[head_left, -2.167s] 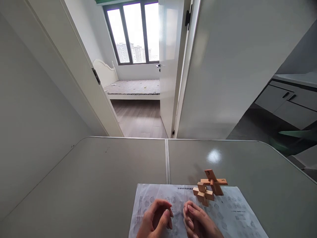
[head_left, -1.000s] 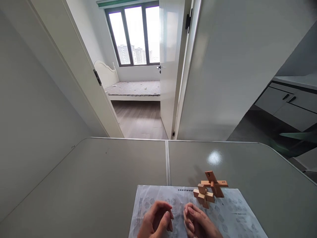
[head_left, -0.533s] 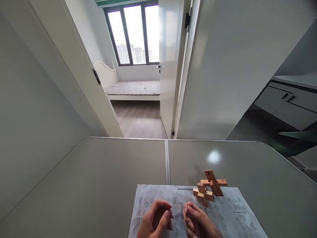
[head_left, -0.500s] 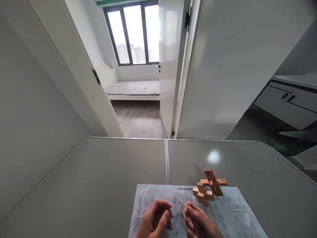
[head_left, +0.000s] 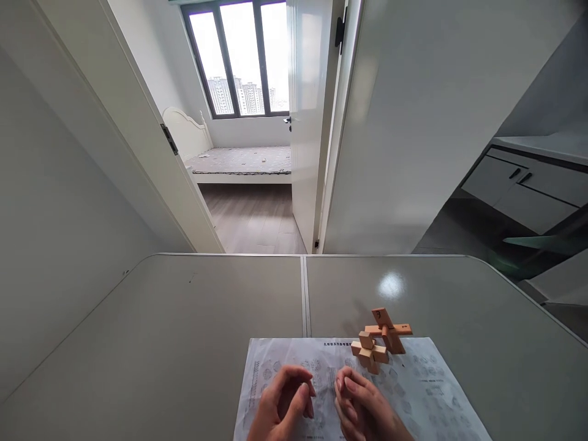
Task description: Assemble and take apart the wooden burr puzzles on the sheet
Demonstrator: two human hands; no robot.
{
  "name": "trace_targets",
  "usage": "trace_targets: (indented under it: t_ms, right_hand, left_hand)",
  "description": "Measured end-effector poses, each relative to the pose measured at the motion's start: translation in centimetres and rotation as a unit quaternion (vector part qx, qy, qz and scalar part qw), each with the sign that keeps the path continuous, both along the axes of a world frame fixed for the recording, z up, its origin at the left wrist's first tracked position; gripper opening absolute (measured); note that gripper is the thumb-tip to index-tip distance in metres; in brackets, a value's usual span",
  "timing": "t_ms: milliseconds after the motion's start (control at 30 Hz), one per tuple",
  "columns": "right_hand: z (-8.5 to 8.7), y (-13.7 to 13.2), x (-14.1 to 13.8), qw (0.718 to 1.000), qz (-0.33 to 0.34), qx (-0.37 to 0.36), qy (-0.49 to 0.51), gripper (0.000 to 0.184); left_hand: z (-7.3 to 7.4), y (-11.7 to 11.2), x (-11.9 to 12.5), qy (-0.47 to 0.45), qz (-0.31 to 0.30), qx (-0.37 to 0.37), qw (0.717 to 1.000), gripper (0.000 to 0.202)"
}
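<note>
**A:** What are the hands doing?

**B:** The left hand (head_left: 281, 405) and right hand (head_left: 362, 409) lie side by side on the printed diagram sheet (head_left: 429, 392), close together but apart. The fingers of both are loosely curled and grip nothing.

**A:** And the wooden burr puzzle?

**B:** The wooden burr puzzle (head_left: 379, 340) stands on the sheet's far edge, just beyond the right hand's fingertips and clear of them. It looks half assembled, with notched bars crossing at angles. Sitting there, it seems to leave most of the printed diagrams uncovered.

**A:** Is there room to move?

**B:** Plenty. The table (head_left: 174, 318) is bare to the left and beyond, and a seam (head_left: 303, 294) runs down its middle. Its rounded far corners are well apart from the puzzle. The near edge is out of view.
</note>
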State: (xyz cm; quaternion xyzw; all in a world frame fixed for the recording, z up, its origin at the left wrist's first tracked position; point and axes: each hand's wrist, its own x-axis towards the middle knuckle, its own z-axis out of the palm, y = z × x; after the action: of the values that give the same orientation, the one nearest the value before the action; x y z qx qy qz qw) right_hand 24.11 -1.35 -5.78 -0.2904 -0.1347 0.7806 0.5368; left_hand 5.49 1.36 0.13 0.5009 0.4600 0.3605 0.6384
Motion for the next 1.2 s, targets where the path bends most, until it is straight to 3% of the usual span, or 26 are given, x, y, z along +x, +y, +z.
trace_targets:
  t_ms: [133,333,500,733,800,967,1200]
  right_hand:
    - [1.1,-0.6,1.5,1.0,0.002,0.025,-0.006,0.05]
    - [0.7,-0.9,6.0,0.998,-0.019,0.061,0.02,0.057]
    - [2.0,-0.1,9.0,0.983,-0.184,0.024,-0.011,0.047]
    - [3.5,0.8,10.6,0.959,-0.276,0.024,-0.053,0.023]
    - [3.4,0.9,10.9,0.953,-0.296,0.013,-0.064,0.028]
    - [2.8,1.0,11.1,0.953,-0.292,-0.007,-0.081,0.047]
    - [2.3,1.3,11.0,0.956,-0.28,-0.008,-0.083,0.046]
  left_hand:
    - [0.3,0.0,0.1,0.005,0.002,0.0,1.0,0.047]
    - [0.5,0.1,0.0,0.016,-0.001,0.004,1.0,0.046]
    - [0.6,0.1,0.0,0.02,0.0,0.004,1.0,0.048]
    - [0.7,0.1,0.1,0.023,0.001,-0.002,1.0,0.047]
    - [0.6,0.1,0.1,0.022,0.003,-0.003,1.0,0.047]
    - [0.2,0.0,0.0,0.011,0.005,-0.005,1.0,0.046]
    - [0.0,0.0,0.0,0.013,0.005,-0.008,1.0,0.047]
